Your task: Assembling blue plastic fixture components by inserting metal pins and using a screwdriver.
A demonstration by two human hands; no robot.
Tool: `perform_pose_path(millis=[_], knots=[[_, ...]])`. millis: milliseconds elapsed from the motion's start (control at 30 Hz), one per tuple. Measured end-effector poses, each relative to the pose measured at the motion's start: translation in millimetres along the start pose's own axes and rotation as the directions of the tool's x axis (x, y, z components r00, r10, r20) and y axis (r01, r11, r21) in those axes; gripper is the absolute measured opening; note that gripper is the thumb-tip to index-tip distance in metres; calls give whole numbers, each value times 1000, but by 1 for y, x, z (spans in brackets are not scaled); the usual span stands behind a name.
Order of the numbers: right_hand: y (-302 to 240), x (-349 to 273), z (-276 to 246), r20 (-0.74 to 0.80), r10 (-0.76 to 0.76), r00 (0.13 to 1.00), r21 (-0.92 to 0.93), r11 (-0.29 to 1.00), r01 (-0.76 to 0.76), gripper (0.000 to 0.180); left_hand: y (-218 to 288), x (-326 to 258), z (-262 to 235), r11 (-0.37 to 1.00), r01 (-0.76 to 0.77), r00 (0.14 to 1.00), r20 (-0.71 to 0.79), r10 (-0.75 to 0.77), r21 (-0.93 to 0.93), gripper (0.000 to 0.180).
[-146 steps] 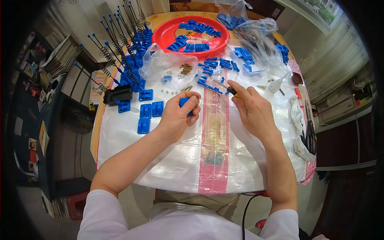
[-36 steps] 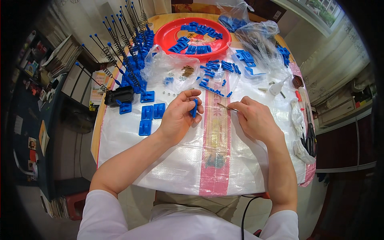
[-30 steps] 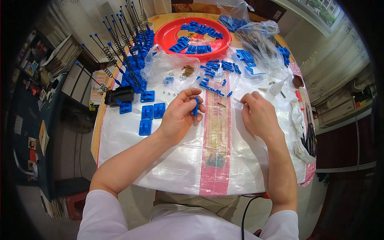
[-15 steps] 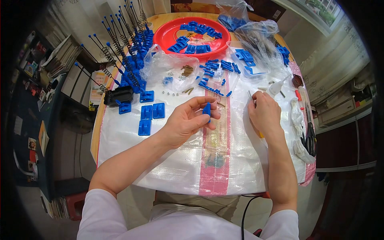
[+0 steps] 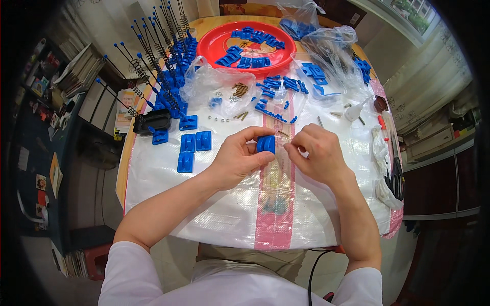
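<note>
Pinched between the thumb and fingers of my left hand [image 5: 239,155] is a small blue plastic base [image 5: 266,144], its raised ridges facing up. My right hand [image 5: 317,152] hovers just right of it, thumb and forefinger drawn together; whatever is between the fingertips, if anything, is too small to make out. A thin brass pin [image 5: 283,133] lies on the sheet between the hands. Just beyond my right hand lies a thin grey metal rod [image 5: 320,121]. Three matching blue bases [image 5: 203,141] sit left of my left hand.
At the back stands a red tray [image 5: 204,51] of blue parts. Finished-looking blue pieces with springs [image 5: 148,56] crowd the back left beside a black box [image 5: 153,121]. A white nozzle bottle [image 5: 353,112], scissors [image 5: 396,178] and plastic bags [image 5: 332,43] stand or lie rightward.
My right hand has left the grey rod and moved left toward the base. My left hand has turned the blue base so its broad ridged side shows.
</note>
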State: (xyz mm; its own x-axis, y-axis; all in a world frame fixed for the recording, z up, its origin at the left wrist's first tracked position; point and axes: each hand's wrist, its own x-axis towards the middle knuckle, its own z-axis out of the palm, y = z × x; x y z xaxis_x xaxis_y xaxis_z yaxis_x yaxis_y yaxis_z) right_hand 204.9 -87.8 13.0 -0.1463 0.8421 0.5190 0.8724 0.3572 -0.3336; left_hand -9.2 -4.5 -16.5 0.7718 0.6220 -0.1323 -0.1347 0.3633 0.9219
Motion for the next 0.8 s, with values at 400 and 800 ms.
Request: perform_pose_path(millis=[400,800], knots=[[9,-3,3,-9,170,985,-72,983,-171,13,6,-2,3,995,-89,996,14,90,-42,49],[23,-3,15,-156,175,972,-111,975,-193,22,-5,5,-6,1000,-11,999,43,13,-28,48]])
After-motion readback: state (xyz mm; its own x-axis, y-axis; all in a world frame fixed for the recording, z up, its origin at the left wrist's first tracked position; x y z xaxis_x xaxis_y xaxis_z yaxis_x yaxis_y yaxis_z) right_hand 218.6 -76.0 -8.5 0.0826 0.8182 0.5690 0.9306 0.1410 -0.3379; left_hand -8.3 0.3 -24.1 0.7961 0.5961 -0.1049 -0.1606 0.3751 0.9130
